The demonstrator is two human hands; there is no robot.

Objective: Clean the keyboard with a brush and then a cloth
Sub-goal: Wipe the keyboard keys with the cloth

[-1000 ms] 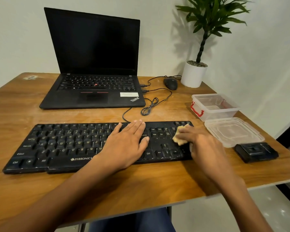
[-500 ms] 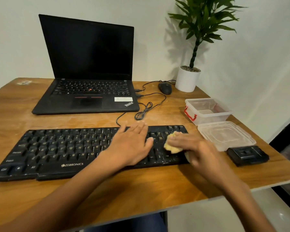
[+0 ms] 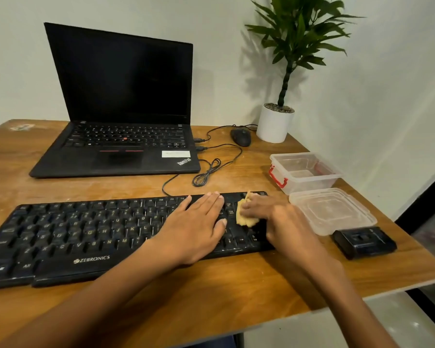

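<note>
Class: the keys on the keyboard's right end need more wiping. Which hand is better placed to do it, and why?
The right hand: it grips the yellow cloth on those keys. The left hand lies flat, bracing the keyboard.

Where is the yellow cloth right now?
The yellow cloth is under the right hand, pressed on the right end of the keyboard, beside the flat left hand.
</note>
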